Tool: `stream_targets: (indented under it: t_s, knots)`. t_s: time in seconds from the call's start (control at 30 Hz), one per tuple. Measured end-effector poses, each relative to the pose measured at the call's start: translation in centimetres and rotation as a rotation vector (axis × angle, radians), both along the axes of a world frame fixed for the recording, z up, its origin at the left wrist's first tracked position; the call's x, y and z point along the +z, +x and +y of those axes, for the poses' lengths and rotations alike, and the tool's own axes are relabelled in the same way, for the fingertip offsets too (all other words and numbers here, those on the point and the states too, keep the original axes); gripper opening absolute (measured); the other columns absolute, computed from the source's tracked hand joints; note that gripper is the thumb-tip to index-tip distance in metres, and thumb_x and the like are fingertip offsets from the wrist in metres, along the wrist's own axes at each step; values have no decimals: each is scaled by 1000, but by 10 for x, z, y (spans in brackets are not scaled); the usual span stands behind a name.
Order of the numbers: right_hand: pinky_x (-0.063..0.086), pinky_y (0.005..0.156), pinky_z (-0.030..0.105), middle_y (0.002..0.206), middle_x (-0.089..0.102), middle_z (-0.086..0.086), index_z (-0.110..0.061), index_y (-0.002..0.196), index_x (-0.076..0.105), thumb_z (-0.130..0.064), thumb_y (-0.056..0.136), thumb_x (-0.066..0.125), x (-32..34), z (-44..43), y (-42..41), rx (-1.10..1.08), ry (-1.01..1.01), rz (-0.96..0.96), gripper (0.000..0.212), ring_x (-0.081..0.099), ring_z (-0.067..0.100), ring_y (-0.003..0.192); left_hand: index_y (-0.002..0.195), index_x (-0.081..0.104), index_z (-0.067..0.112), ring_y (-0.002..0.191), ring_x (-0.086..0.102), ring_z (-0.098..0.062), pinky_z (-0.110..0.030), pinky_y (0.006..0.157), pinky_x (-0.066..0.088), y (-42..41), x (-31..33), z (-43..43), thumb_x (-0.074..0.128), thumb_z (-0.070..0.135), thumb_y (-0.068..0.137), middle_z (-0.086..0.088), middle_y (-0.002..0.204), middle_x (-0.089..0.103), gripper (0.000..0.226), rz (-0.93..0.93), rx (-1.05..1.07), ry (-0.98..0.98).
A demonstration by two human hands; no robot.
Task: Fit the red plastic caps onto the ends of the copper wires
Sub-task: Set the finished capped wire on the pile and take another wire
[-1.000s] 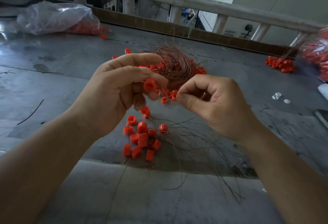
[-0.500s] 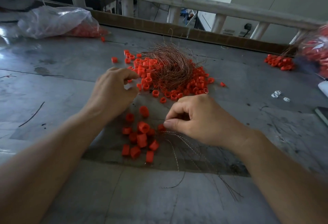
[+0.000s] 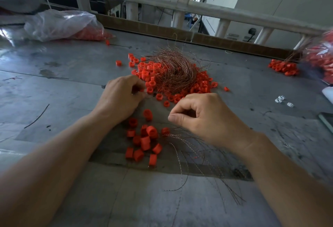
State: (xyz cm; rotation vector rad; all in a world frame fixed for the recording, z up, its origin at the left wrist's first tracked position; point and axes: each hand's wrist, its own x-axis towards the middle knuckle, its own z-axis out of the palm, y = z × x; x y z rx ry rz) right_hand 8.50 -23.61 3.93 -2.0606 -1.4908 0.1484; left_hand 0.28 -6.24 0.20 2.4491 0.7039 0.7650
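- A clear plastic bag (image 3: 61, 23) with red pieces inside lies at the far left of the grey counter (image 3: 72, 82). A second bag (image 3: 320, 59) sits at the right edge, beside a small pile of caps (image 3: 282, 67).
- A pale railing (image 3: 162, 0) runs behind the counter. A few small white bits (image 3: 281, 99) lie to the right, and a dark stray strand (image 3: 37, 117) to the left.
- A tangle of copper wires (image 3: 173, 72) sits mid-counter, ringed by a heap of red caps (image 3: 201, 84). Nothing lies between it and the hands.
- The left hand (image 3: 122, 99) is at the heap's near left edge with its fingers curled inward. What they grip, if anything, is hidden.
- The right hand (image 3: 207, 118) is well apart from the left, just near of the heap. Its thumb is pressed to a bent forefinger, and I cannot tell whether a wire is pinched there.
- A near cluster of caps (image 3: 144, 140) lies between the forearms, with loose wires (image 3: 189, 151) fanning out below the right hand.
- The caps are short, hollow plastic cylinders. The wires are thin, curved and twisted. The counter is dull, scuffed metal.
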Motion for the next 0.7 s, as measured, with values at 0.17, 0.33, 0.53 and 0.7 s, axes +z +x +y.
stream_targets:
  t_s: [0.17, 0.33, 0.53, 0.7]
  knots:
    - [46, 68, 16, 70, 59, -15, -15, 80, 72, -24, 81, 67, 1, 0, 10, -90, 68, -72, 10, 57, 3, 71, 97, 68, 24, 71, 52, 2, 4, 58, 33, -7, 12, -5, 61, 11, 85, 9, 83, 58, 19, -168, -21, -104]
    - [46, 73, 30, 81, 60, -5, -15, 84, 71, -23, 83, 65, -3, 3, 27, -236, 121, -168, 10, 56, 11, 77, 80, 61, 34, 65, 56, 11, 0, 62, 42, -16, 21, -22, 72, 6, 73, 15, 77, 62, 31, -253, -168, -192]
    - [19, 103, 17, 142, 40, -1, -9, 122, 57, -20, 91, 54, -13, 15, 36, -160, -14, -266, 33, 33, 13, 130, 75, 57, 40, 62, 55, 14, 2, 60, 39, -18, 21, -27, 73, 8, 73, 20, 72, 60, 36, -251, -219, -177]
    - [8, 109, 20, 150, 27, -2, -8, 138, 36, -22, 95, 45, -23, 22, 36, -98, -122, -282, 46, 15, 9, 139, 75, 58, 41, 65, 57, 13, 0, 62, 41, -18, 18, -26, 74, 7, 72, 19, 72, 61, 37, -264, -262, -183]
